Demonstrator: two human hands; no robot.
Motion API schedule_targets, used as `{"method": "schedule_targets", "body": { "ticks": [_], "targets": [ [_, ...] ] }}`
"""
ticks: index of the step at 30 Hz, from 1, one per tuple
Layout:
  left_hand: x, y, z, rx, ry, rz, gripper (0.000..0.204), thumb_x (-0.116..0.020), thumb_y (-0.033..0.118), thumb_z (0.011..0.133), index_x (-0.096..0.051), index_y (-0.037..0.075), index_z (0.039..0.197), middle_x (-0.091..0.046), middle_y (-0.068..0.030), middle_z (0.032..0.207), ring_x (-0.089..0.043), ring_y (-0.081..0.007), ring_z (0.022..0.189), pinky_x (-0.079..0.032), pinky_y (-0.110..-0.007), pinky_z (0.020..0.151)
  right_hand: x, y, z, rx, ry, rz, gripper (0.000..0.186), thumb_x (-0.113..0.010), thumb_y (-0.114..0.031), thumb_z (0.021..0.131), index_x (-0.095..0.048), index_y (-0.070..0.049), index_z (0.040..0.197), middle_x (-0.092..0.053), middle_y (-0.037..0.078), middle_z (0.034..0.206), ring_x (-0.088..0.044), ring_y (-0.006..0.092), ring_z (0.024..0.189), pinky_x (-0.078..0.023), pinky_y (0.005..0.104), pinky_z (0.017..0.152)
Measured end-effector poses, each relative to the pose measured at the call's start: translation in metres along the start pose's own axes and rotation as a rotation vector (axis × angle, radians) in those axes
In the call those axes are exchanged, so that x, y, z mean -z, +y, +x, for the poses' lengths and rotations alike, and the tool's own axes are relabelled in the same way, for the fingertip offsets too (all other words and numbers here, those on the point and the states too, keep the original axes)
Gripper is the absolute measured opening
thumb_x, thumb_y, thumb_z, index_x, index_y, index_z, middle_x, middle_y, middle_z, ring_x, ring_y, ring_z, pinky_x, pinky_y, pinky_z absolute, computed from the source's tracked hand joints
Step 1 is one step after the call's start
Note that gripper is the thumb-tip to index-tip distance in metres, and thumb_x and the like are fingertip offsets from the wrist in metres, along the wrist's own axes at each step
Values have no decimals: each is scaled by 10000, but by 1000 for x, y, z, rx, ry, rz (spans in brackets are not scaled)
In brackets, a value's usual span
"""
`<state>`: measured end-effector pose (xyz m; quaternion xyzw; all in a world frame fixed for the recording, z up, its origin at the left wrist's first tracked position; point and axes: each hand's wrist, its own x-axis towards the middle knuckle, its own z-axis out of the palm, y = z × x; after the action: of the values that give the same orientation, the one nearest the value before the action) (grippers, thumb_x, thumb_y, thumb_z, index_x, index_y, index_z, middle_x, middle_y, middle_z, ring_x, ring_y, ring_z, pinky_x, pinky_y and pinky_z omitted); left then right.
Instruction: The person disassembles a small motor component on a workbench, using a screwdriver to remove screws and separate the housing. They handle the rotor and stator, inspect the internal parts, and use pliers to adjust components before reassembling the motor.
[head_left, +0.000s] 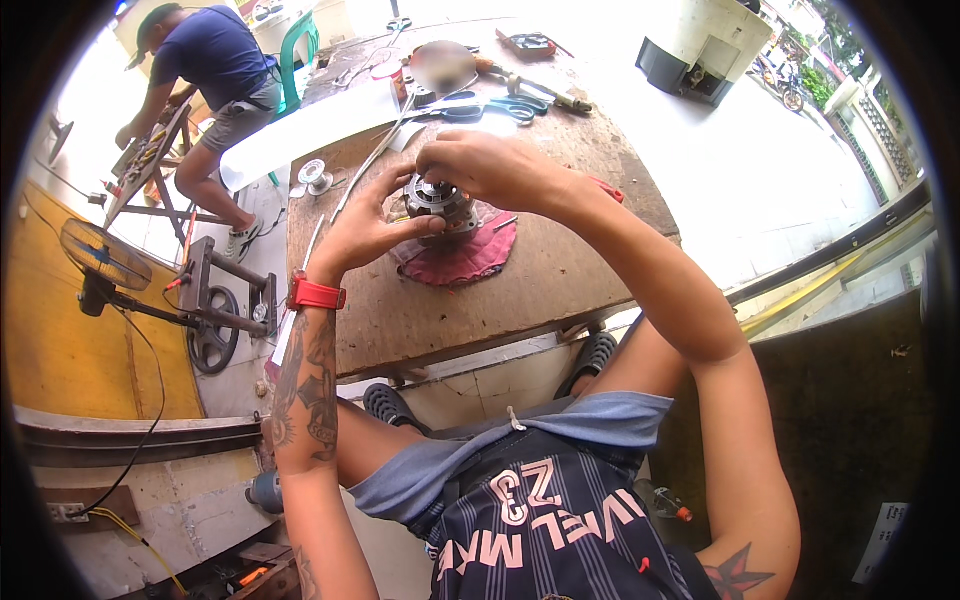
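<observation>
A silver electric motor (434, 205) sits upright on a red cloth (452, 263) on the wooden table (575, 275). My left hand (382, 218) grips the motor's left side, its thumb across the front of the housing. My right hand (473, 165) is on top of the motor with fingers curled and pressed together; whatever is between them is hidden. A small metal piece (505, 222) lies on the cloth right of the motor, and a red tool (607, 188) lies beyond my right wrist, partly hidden by it.
Scissors (452, 113), a long metal tool (558, 97), a white sheet (290, 140), white cable and a spool (316, 178) lie across the table's back and left. A co-worker (215, 70) bends over a stand at upper left. A fan (105, 262) stands left; a white appliance (688, 67) is back right.
</observation>
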<state>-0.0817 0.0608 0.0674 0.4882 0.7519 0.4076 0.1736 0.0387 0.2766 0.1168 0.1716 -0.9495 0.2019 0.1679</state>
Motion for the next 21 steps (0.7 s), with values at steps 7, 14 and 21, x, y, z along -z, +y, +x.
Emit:
{"method": "schedule_targets", "body": {
  "ticks": [7,14,21],
  "targets": [
    [-3,-5,0,4,-23,41,999,-940,524,781,-525,33,1546,-594,-182,1526,-515,-306,1471,-355,-428,1255,-4,0,-4,-12,-48,-2,248,-641,-235,1058,-704,-53,1215,-708,165,1123,-711,369,1010,-563,465,857],
    [-3,-2,-1,-15,-4,57,926,-935,497,797,-566,30,1507,-625,-167,1487,-550,-289,1433,-386,-413,1227,-5,0,-4,-31,-52,-7,239,-642,-227,1058,-700,-44,1200,-703,168,1112,-707,370,1006,-558,467,858],
    [-8,0,-5,-93,29,146,880,-934,468,796,-589,31,1478,-653,-182,1443,-606,-316,1367,-444,-417,1169,-4,1,-10,-32,-85,54,222,-645,-208,1036,-736,-40,1149,-732,188,1118,-711,394,1062,-560,481,931]
  ]
}}
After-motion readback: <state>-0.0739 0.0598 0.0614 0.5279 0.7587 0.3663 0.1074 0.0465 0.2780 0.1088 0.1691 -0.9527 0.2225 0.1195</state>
